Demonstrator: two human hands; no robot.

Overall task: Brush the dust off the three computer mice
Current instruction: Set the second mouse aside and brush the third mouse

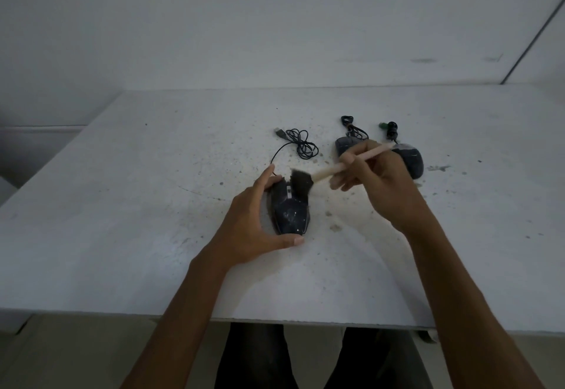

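Note:
A dusty black mouse (pixel 290 214) lies on the white table (pixel 122 205) in the middle. My left hand (pixel 247 223) grips it from the left side, thumb at its near end and forefinger at its far end. My right hand (pixel 376 180) holds a brush (pixel 336 167) by its pale wooden handle, and the dark bristles rest on the front of this mouse. Two more dark mice lie behind my right hand: one (pixel 344 145) partly hidden by my fingers, the other (pixel 411 159) further right.
A coiled black cable (pixel 301 144) with a USB plug runs from the held mouse towards the back. Bundled cables (pixel 351 127) lie behind the other two mice. Dust specks are scattered over the tabletop. A wall stands behind the table.

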